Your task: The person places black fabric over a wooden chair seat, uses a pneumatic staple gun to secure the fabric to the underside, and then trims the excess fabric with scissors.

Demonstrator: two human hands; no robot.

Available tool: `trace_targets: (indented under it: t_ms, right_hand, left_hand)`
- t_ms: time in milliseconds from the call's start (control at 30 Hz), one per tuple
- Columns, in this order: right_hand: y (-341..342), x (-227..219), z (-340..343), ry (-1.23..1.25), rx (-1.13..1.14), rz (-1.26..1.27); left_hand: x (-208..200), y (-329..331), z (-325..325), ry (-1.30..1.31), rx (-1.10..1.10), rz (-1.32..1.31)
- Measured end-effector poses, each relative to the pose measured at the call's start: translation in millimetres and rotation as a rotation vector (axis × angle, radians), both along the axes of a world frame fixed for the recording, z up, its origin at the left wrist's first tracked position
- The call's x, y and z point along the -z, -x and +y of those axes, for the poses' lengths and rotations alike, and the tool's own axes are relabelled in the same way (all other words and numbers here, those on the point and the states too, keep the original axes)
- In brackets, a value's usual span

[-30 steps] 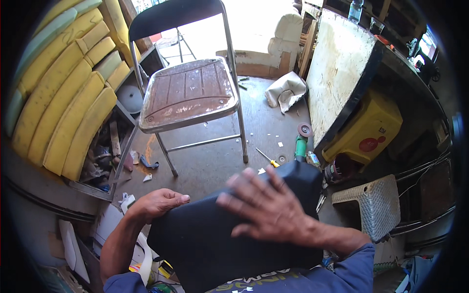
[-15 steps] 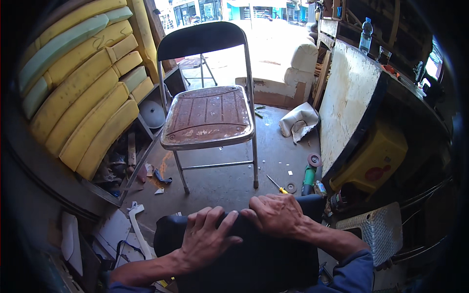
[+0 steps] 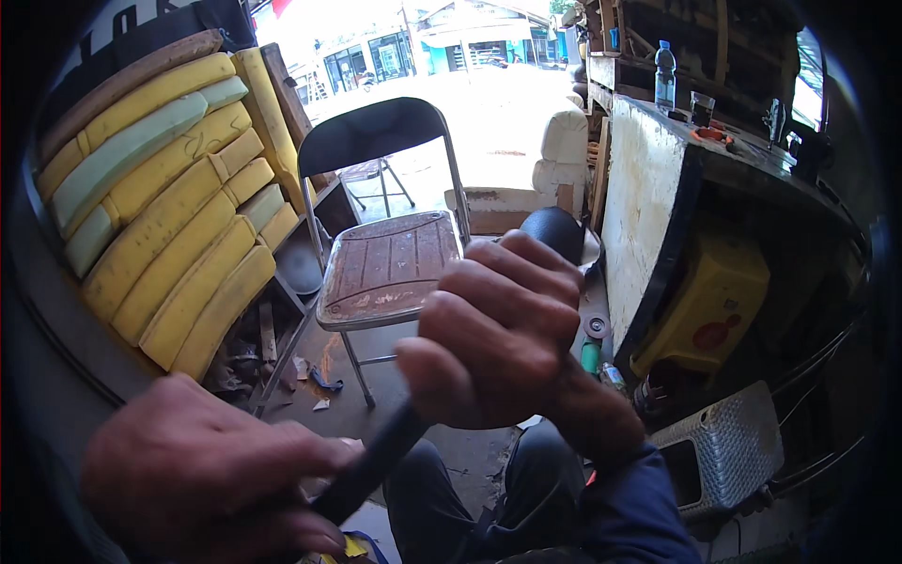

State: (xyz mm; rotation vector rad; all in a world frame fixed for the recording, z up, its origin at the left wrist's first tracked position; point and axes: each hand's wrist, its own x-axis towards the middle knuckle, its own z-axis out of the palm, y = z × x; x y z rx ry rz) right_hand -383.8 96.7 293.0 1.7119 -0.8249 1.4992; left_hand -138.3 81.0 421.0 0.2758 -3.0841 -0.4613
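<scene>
Your left hand, blurred, and right hand grip one black panel edge-on, on your side of the near folding chair. It looks light, firm, smooth, best held by opposite edges. Right of that chair, one bottle and one glass top the counter.

One pad, one blue-capped bottle

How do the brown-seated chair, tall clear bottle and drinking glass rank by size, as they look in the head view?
Largest to smallest:
1. brown-seated chair
2. tall clear bottle
3. drinking glass
</scene>
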Motion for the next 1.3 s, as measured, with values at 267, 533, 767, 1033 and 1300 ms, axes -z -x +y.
trace_targets:
  t_ms: [267,533,767,1033,1300]
  right_hand:
    - [36.2,202.1,-8.9,-0.014,-0.260,-1.168]
    - [49.2,382.5,143.1,-0.418,0.029,-1.602]
    - [30.4,542.9,388.8,-2.107,1.209,-0.979]
    - [1.8,575.8,447.7,-1.864,1.455,-0.718]
    - [98.5,459.5,356.1,-1.652,1.046,-1.341]
  left_hand:
    - [268.7,133.1,-0.6,-0.230,0.147,0.235]
    - [393.4,137.2,68.3,0.213,0.146,0.025]
    - [396.4,112.9,55.6,0.232,0.104,0.061]
    - [405.0,89.0,52.9,0.283,-0.025,0.064]
    - [409.6,86.0,51.4,0.255,-0.034,0.158]
